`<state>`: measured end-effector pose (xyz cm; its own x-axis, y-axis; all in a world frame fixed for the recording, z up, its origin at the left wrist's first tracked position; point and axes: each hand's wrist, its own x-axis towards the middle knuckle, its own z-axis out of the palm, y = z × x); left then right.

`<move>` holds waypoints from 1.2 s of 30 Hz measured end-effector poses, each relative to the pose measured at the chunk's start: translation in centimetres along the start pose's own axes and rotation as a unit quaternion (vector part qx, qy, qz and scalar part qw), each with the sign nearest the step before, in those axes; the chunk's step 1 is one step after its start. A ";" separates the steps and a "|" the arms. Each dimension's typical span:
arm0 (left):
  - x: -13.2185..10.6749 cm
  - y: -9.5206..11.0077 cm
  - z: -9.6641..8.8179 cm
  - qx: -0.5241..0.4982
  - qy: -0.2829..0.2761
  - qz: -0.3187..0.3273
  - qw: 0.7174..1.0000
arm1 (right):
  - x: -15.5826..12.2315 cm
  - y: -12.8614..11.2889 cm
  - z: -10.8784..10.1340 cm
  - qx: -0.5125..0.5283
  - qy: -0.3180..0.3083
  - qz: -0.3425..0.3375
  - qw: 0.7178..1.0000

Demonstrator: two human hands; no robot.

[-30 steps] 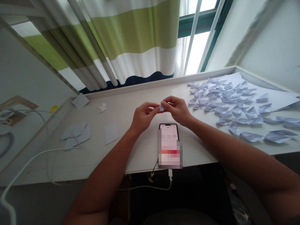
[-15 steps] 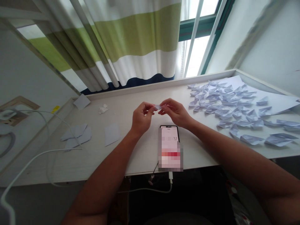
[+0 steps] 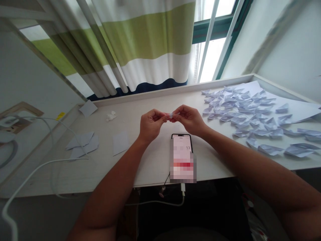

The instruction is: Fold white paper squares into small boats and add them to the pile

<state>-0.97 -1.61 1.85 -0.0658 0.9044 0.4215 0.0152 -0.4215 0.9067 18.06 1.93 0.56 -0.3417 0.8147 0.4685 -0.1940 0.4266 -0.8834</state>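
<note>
Both of my hands meet above the white desk [image 3: 150, 160], pinching a small folded piece of white paper [image 3: 172, 115] between them. My left hand [image 3: 149, 124] grips its left end with thumb and fingertips, and my right hand [image 3: 190, 118] grips its right end the same way. The paper is tiny and mostly hidden by my fingers. A phone [image 3: 182, 156] with a lit screen lies flat on the desk just below my hands.
Several small folded paper boats [image 3: 240, 112] are spread over the desk's right side, on and near a large white sheet [image 3: 298, 108]. Flat paper pieces [image 3: 82, 145] and a single slip [image 3: 119, 142] lie at left. White cables [image 3: 37, 167] trail off the left edge. A crumpled scrap [image 3: 110, 116] sits near the curtain.
My hands have stayed together over the phone and shifted only slightly while working the small paper. The number on the phone's screen has gone from 31 to 33.
</note>
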 end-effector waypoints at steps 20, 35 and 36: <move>-0.4 1.1 0.1 0.137 -0.088 -0.032 0.986 | -0.1 -1.2 -0.7 -0.073 -0.006 0.016 0.997; 3.2 4.4 6.6 0.177 -0.057 0.072 0.980 | 2.0 -6.8 -5.7 -0.033 0.080 0.132 0.987; 3.6 4.4 7.5 0.176 -0.057 0.074 0.980 | 2.0 -6.8 -6.1 -0.018 0.090 0.135 0.987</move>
<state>6.33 0.30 7.43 0.0754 0.8455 0.5286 0.3610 -0.5173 0.7760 24.30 3.01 7.46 -0.2064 0.9560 0.2083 -0.0843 0.1947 -0.9772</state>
